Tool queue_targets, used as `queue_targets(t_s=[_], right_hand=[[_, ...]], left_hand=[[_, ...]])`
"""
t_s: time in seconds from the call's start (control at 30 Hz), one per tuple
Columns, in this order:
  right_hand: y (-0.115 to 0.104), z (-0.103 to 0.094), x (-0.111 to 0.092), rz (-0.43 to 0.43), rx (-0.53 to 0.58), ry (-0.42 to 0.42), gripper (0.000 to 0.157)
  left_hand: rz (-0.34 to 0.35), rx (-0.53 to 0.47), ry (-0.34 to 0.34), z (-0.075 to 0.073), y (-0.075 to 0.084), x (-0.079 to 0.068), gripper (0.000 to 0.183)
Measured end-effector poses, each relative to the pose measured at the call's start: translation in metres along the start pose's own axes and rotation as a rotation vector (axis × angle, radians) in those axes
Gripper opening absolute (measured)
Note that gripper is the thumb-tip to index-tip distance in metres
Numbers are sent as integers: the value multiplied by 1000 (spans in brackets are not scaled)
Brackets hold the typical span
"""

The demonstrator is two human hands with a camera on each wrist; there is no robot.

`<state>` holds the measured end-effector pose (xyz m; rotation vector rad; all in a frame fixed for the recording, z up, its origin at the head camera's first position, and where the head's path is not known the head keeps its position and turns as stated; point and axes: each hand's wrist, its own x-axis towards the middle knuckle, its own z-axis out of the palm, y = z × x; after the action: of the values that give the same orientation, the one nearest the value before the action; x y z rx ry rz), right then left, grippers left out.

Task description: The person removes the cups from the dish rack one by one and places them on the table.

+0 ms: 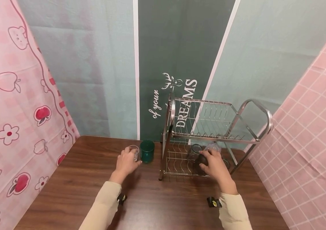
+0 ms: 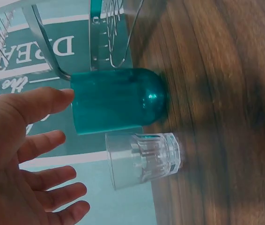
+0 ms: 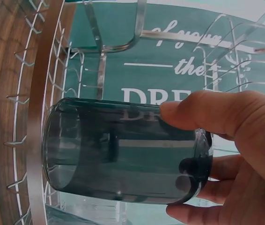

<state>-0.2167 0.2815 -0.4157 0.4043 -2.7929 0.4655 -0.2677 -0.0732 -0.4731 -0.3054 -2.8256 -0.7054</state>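
"How do our fingers stand?"

"Our right hand [image 1: 215, 163] has its thumb on one side and its fingers on the other, curled round the upper end of the dark glass [image 3: 123, 150]. Our left hand [image 1: 127, 161] has hold of nothing: we see its fingers spread, by the clear glass [image 2: 139, 159] and the teal cup [image 2: 116, 101]. We can't tell whether the thumb touches the cup's rim."

"What stands around us?"

"The dark glass is on end at the rack's [image 1: 270, 123] lower tier, with other glasses [image 1: 194, 154] close by, partly behind our right hand. The upper tier overhangs them, and a flat metal rail crosses by the dark glass's lower end. Left of the rack, the cup and clear glass stand upright on the worktop [image 1: 157, 204], side by side."

"And their look?"

"Ours is smoky grey, see-through and straight-sided. The cup is deep teal with a rounded base; the clear glass has a faceted lower part."

"Any writing we can read?"

"On the green curtain [image 1: 168, 38] behind, we read 'of your', 'the' and 'DREAMS' in white, beside a deer's head."
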Motion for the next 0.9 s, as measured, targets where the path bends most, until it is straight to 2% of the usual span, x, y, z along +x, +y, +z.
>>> queue_targets(t_s=[0.23, 0.63, 0.9], right_hand=[[-9, -3, -3, -48, -10, 43, 48], [-21, -5, -13, -13, 0, 10, 49], [-29, -3, -24, -16, 10, 41, 48]], left_hand=[[15, 2, 16, -1, 8, -13, 53], [27, 27, -7, 3, 20, -29, 54], [48, 73, 12, 1, 25, -38, 54]])
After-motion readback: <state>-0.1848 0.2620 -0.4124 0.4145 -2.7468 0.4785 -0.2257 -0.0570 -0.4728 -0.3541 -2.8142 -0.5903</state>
